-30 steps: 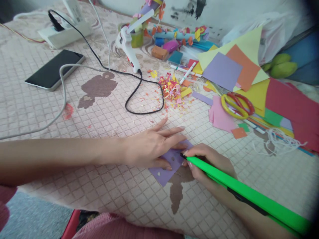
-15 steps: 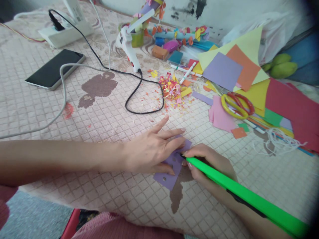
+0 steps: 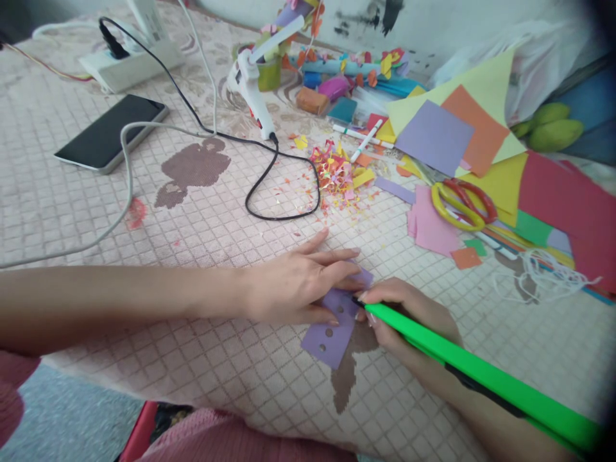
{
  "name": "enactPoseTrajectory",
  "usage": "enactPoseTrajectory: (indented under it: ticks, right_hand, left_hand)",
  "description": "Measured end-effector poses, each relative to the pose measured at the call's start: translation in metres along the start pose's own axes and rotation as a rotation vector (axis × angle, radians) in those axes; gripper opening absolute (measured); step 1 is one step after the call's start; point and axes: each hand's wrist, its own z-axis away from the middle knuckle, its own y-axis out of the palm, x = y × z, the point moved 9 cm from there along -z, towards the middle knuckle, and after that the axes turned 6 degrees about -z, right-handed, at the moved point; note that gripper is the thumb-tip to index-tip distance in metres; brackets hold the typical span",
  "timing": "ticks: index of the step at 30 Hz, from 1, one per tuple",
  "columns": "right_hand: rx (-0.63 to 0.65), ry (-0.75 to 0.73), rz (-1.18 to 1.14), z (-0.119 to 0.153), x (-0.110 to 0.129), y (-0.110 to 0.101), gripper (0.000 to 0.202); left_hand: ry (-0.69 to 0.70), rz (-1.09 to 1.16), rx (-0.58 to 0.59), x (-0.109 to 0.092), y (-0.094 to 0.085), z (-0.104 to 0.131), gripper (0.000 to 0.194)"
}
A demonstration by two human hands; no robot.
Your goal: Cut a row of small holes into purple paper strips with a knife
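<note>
My left hand (image 3: 298, 285) lies flat with its fingers spread, pressing a small strip of purple paper (image 3: 332, 343) on the tablecloth. Round dark spots, which look like holes, run along the strip. In a pen-like pinch, my right hand (image 3: 414, 314) has a long green utility knife (image 3: 457, 356) with a black slider on its side. Its black tip touches the strip's right edge beside my left fingers. The far end of the knife reaches toward the camera at lower right.
Paper scraps (image 3: 337, 170) lie beyond my hands, near a white glue gun (image 3: 255, 96) and its black cord. At right are yellow-and-red scissors (image 3: 462, 205), coloured paper sheets (image 3: 436, 138) and white string (image 3: 553, 276). A phone (image 3: 113, 131) and power strip (image 3: 129, 64) sit at left.
The whole view has shifted slightly. My left hand has moved up a little on the strip, so more of its lower end and spots show. The knife stays at the strip's edge.
</note>
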Motion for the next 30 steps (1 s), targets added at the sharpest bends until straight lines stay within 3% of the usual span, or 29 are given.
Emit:
enactPoseTrajectory:
  ticks: [9, 18, 25, 30]
  right_hand:
    - [0.021, -0.031, 0.015, -0.002, 0.005, -0.001, 0.021]
    - [0.042, -0.037, 0.011, -0.003, 0.005, 0.0, 0.02]
    - [0.046, -0.039, -0.008, -0.005, 0.004, 0.0, 0.02]
    - [0.032, -0.021, -0.021, -0.002, 0.001, 0.0, 0.02]
  left_hand:
    - [-0.02, -0.072, -0.027, -0.002, -0.002, 0.002, 0.056]
    - [0.014, -0.168, -0.185, -0.012, -0.007, 0.008, 0.05]
    - [0.069, 0.068, 0.004, -0.001, -0.001, 0.002, 0.057]
    - [0.049, 0.053, -0.014, -0.001, -0.003, 0.0, 0.058]
